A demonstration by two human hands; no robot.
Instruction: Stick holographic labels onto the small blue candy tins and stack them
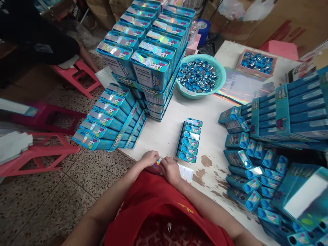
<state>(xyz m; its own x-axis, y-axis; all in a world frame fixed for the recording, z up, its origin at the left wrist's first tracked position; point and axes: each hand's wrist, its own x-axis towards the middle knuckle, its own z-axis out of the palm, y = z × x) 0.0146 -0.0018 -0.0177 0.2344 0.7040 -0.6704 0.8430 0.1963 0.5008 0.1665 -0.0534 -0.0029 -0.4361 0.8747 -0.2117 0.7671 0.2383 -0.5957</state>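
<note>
My left hand [150, 158] and my right hand [170, 169] are close together at the table's near edge, just above my red apron [159, 191]. Both have curled, pinching fingers on a small, shiny holographic sticker [158, 161], most of which the fingers cover. Partly under my right forearm lies a holographic sheet [187, 173]. Just beyond my hands, a row of several small blue candy boxes [189, 141] stands on the white table [164, 136], round holes showing in their tops.
Tall stacks of blue boxes [151, 68] stand at left. A teal basin [200, 92] holds many blue-and-silver caps, like the pink box [256, 70] behind. More boxes [289, 112] are piled at right. Plastic stools [74, 77] and a seated person [51, 34] are at far left.
</note>
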